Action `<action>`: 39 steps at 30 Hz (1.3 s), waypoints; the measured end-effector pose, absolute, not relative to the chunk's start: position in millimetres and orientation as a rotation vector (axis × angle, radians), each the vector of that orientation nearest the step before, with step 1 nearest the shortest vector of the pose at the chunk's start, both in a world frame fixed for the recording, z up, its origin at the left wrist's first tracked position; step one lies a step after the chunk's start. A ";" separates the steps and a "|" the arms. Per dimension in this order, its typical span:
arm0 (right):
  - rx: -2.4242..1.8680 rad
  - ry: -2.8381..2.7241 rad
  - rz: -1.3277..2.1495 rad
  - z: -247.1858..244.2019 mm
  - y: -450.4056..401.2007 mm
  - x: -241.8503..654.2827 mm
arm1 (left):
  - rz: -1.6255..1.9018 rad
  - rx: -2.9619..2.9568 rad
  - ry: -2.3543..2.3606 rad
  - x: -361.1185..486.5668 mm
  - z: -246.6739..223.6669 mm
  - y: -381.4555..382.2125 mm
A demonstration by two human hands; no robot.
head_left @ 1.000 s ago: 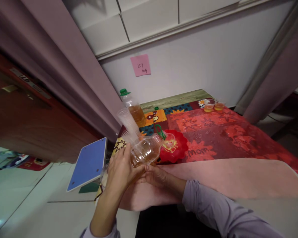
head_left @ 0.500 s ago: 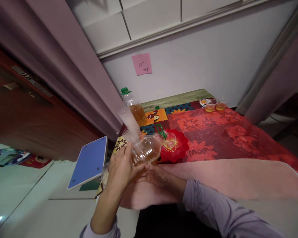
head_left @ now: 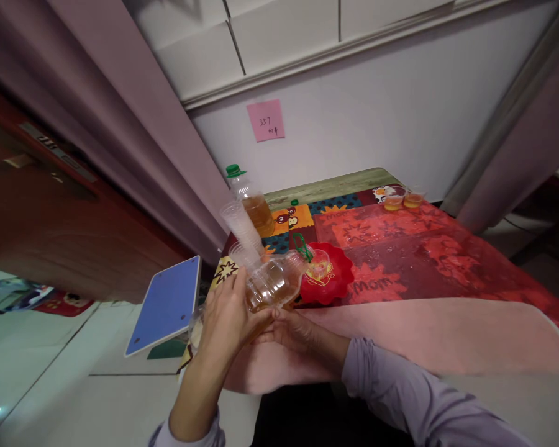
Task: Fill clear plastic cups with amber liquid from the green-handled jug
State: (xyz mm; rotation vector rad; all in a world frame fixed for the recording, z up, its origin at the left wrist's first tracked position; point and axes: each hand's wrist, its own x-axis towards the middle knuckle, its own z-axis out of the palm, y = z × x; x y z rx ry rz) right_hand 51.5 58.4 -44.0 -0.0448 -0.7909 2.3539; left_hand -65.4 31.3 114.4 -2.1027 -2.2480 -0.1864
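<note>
A clear plastic bottle [head_left: 274, 282] with amber liquid lies tilted between both my hands, its neck toward the right. My left hand [head_left: 228, 313] wraps round its base end from the left. From below and the right, my right hand [head_left: 291, 329] grips its underside, partly hidden by the bottle. The mouth, with a green plastic ring hanging at it [head_left: 302, 245], is over a red scalloped plate [head_left: 335, 279]. A clear cup seems to be on that plate, though the overlap blurs its outline. Just behind the bottle stand stacks of clear plastic cups [head_left: 241, 226].
Another bottle with a green cap [head_left: 258, 208] stands at the back left, with a loose green cap [head_left: 294, 202] nearby. Two cups of amber liquid [head_left: 394, 202] stand at the far right. A blue board [head_left: 165, 304] juts out left of the patterned table [head_left: 382, 245].
</note>
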 end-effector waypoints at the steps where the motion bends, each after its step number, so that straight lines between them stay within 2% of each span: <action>1: -0.045 -0.789 2.351 -44.3 58.4 51.4 | -0.176 -2.102 -2.263 -64.7 115.6 31.3; 39: 0.006 -0.748 2.353 -49.3 59.9 50.6 | -0.094 -2.119 -2.287 -62.7 121.1 32.5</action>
